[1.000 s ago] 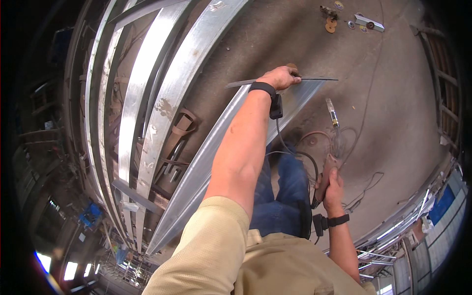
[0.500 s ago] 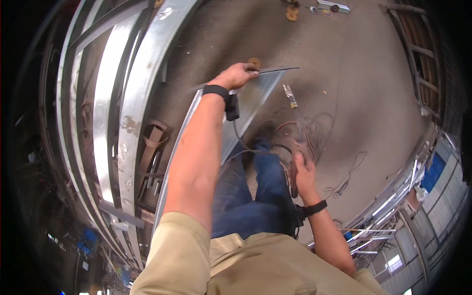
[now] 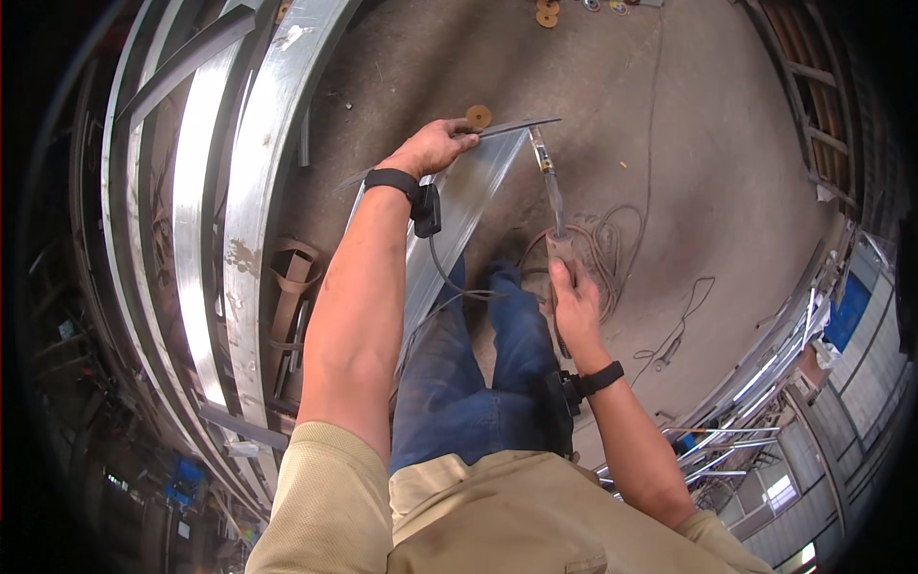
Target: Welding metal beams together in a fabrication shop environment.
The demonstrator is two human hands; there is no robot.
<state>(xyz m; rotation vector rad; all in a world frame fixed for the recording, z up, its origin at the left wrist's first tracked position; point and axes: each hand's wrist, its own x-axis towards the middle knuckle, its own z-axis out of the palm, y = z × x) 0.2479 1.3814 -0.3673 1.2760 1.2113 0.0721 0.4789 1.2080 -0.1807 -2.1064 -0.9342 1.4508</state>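
Observation:
My left hand (image 3: 442, 145) is closed round a thin, flat metal strip (image 3: 521, 125), gripping its near edge. The strip lies crosswise at the far end of a long, shiny metal section (image 3: 469, 196), which slants back past my left leg. In my right hand (image 3: 578, 306) is a long-necked hand tool (image 3: 557, 215) with a broad brownish body and a slim metal front. Its tip is close beside the right corner of the metal section; whether they touch I cannot tell. My palm and fingers hide part of the tool's grip.
Long metal beams (image 3: 251, 206) run along the left. A round tan disc (image 3: 478, 117) lies just beyond the strip. Coiled hose or cable (image 3: 612, 253) and a loose lead (image 3: 681, 330) rest on the floor at right. Metal lengths (image 3: 755, 397) are stacked at lower right.
My right hand has brought the tool forward and left, its tip now beside the metal section's corner. My left hand still grips the strip; the whole view has shifted slightly.

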